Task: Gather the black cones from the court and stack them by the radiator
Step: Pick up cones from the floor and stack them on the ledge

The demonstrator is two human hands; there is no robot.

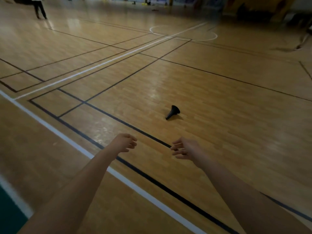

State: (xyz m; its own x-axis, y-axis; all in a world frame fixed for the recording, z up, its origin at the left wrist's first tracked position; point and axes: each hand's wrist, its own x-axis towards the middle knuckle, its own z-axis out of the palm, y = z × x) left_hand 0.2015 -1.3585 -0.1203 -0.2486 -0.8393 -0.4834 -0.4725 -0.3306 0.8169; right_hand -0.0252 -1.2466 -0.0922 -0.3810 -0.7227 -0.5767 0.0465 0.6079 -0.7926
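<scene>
Wooden court floor [219,141]: marked with black and white lines. Far left corner: another person [39,7], legs only in view. Two bare forearms reach out over the floor. Left hand [125,143]: fingers loosely curled, holding nothing. Right hand [184,148]: fingers relaxed and spread, holding nothing. Black cone [172,112]: lying tipped on its side on the floor, well beyond both hands.

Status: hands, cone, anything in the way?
Left hand and right hand empty, fingers loosely curled. One black cone on its side on the floor ahead, untouched. Nothing between hands and cone.
</scene>
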